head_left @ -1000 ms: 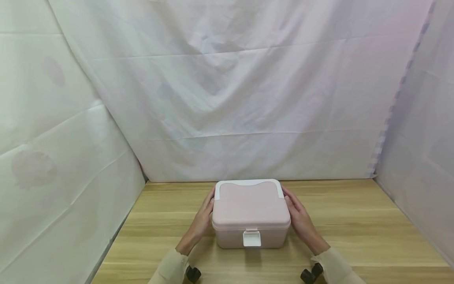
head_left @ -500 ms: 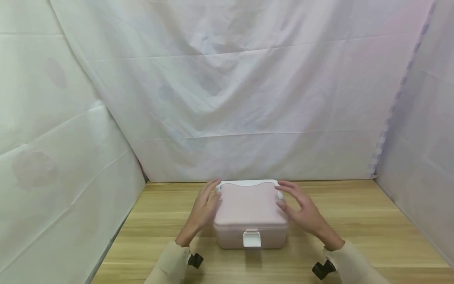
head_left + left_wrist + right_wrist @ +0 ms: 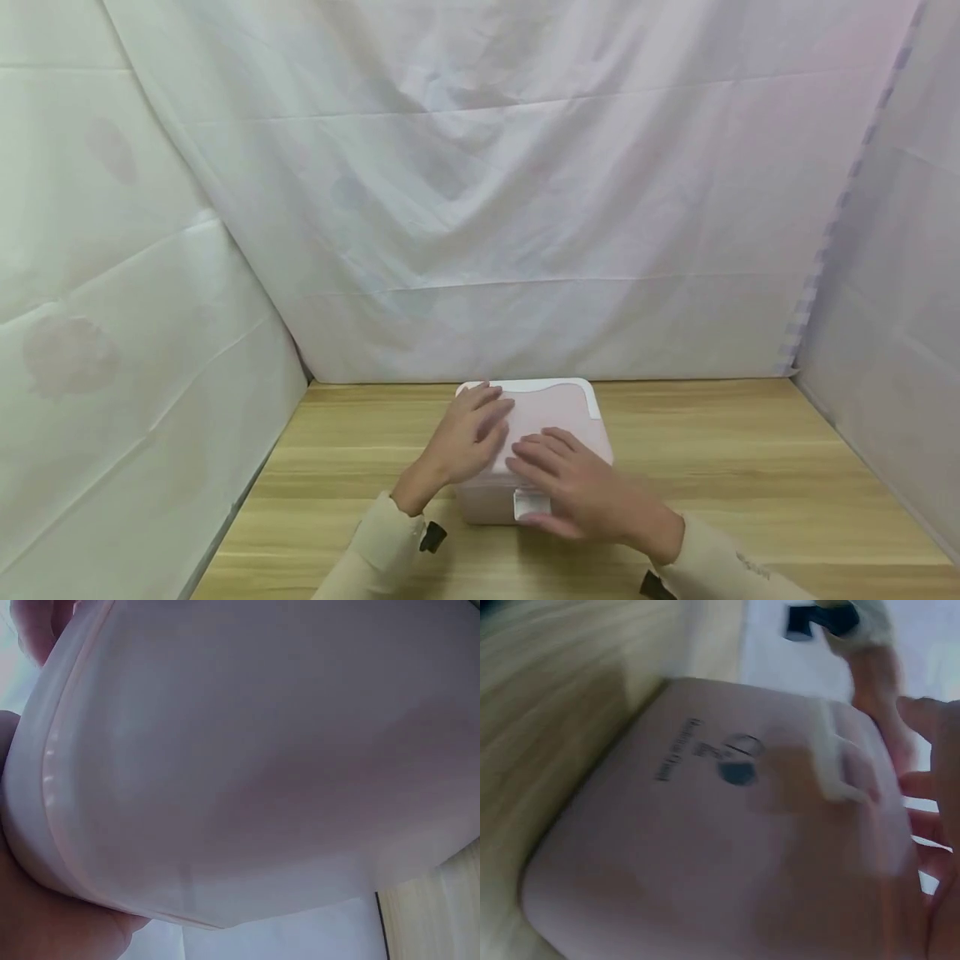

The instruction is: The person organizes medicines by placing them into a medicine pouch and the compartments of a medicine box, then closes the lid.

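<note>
A pink lidded storage box (image 3: 558, 408) with a white handle frame (image 3: 585, 398) sits on the table, its lid down. On the left part of the lid lies my left hand (image 3: 463, 437), fingers stretched and slightly spread. My right hand (image 3: 588, 492), somewhat blurred, is over the front right of the box with relaxed fingers; contact with the lid cannot be told. Its thumb is close to the white front latch (image 3: 529, 502), which stands flipped outward. In the right wrist view, dark print (image 3: 737, 772) marks a box wall. The left wrist view is mostly pink side wall (image 3: 262, 750).
The wood-grain table (image 3: 720, 467) extends to both sides of the box. White cloth (image 3: 480, 208) hangs behind it, with further cloth walls (image 3: 135, 333) at left and right. Dark wrist-worn devices (image 3: 432, 537) sit under the sleeves.
Both hands have left the box's sides and come up. The left moved onto the lid's left part; the right swung inward and nearer to the front latch. The box stays in place.
</note>
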A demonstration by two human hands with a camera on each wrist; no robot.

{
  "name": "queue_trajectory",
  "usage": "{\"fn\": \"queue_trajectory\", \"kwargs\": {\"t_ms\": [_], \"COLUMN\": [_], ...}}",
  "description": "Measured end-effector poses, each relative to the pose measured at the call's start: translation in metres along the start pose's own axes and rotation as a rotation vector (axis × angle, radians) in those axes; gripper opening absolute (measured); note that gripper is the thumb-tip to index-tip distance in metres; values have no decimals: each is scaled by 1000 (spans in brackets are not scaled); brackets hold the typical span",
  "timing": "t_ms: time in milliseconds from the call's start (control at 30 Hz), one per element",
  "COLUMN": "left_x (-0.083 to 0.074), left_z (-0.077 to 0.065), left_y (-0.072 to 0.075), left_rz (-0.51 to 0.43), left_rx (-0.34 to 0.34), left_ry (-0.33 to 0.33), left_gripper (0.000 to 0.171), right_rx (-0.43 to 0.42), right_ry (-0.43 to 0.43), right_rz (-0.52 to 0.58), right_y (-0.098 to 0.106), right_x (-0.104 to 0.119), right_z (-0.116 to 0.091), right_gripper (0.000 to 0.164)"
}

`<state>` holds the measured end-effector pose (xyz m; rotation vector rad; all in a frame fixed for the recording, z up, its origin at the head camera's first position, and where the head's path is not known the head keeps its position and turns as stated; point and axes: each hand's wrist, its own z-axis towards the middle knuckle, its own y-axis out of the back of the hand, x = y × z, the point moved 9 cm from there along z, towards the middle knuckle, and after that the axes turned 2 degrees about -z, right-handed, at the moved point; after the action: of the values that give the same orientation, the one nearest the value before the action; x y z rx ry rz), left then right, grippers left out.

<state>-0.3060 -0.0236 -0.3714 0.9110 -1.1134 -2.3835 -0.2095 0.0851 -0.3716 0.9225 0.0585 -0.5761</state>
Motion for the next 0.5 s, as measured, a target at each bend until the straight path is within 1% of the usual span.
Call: {"fn": "queue_trajectory", "kwargs": {"t_ms": [67, 133, 167, 233, 300, 500], "left_x": [1, 1, 1, 1, 1, 1], "left_z": [-1, -1, -1, 0, 0, 1], "left_y": [-3, -4, -5, -5, -4, -2], "left_rz": [18, 28, 28, 29, 35, 39], "left_rx": [22, 36, 40, 43, 43, 39], "left_ry": [9, 12, 12, 10, 8, -2], "left_gripper": [39, 40, 40, 40, 40, 39], "right_rx": [59, 118, 138, 162, 166, 133], "right_ry": [7, 2, 3, 9, 17, 37], "right_rz": [-76, -128, -146, -174, -183, -159], "right_y": [-8, -15, -17, -20, -21, -19], "right_x": [5, 7, 8, 8, 8, 7], "right_z": [-2, -5, -7, -8, -8, -7], "right_gripper": [78, 93, 98, 102, 99, 70]}}
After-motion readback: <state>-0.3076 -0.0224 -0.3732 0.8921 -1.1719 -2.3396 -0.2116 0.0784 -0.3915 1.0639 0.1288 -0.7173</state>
